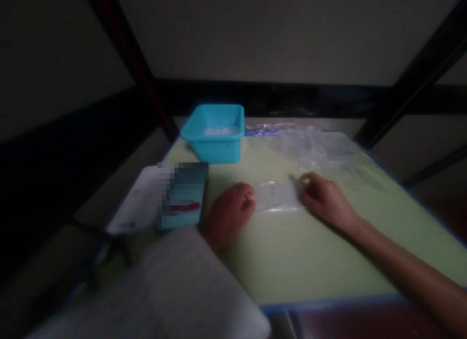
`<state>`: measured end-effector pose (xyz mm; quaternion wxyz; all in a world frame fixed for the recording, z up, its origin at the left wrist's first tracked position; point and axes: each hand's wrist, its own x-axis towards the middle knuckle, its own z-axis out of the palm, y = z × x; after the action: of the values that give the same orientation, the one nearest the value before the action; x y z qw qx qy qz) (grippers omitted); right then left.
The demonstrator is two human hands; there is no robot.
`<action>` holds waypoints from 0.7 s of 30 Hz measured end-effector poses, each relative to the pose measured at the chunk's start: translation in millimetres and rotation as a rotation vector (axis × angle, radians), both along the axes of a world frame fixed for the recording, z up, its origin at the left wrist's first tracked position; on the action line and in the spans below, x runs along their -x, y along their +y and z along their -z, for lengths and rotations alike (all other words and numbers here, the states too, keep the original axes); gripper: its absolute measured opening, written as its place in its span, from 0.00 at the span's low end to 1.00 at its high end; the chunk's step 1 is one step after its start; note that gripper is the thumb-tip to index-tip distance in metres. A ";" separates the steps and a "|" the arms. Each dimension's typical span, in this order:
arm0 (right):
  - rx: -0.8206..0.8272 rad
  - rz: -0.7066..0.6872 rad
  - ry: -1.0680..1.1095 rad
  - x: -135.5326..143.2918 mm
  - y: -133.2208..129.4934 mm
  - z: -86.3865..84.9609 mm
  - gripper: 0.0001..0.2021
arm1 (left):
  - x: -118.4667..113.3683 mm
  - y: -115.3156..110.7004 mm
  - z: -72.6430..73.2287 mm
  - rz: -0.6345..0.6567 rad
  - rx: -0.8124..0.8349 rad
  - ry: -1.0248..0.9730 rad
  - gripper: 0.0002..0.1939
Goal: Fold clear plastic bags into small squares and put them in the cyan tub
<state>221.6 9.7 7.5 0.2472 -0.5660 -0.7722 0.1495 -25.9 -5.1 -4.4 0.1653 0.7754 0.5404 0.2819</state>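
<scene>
Left hand (233, 207) and right hand (324, 198) hold a clear plastic packet (279, 198) between them.
Head view: fingers curl nearly closed at its opposite ends, over the yellow-green counter (292, 261). Loose plastic (314, 144) lies beyond; a turquoise basket (219, 151) stands back left, before a dim wall (270, 37).

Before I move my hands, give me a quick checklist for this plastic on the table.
1. Left hand at the clear plastic piece's left end: ok.
2. Right hand at its right end: ok.
3. Firm grip at both ends: cannot tell, too blurred.
4. Right hand clear of the crumpled plastic beyond: cannot tell.
5. Teal basin upright, apart from both hands: ok.
</scene>
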 end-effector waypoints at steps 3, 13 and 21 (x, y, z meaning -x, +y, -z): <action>0.014 0.008 -0.020 -1.6 0.8 1.7 0.15 | -0.2 -0.2 -1.0 0.010 -0.001 0.013 0.06; -0.050 -0.109 0.119 -16.2 16.4 4.4 0.11 | -6.4 -11.0 -5.4 0.216 -0.099 0.020 0.11; 0.063 -0.145 0.194 -18.4 18.5 -0.2 0.11 | -3.0 -6.6 -9.3 0.203 -0.049 0.205 0.11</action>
<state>240.0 28.2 7.7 0.2913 -0.4992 -0.7783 0.2454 -22.9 -11.7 4.8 0.1178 0.8546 0.4661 0.1962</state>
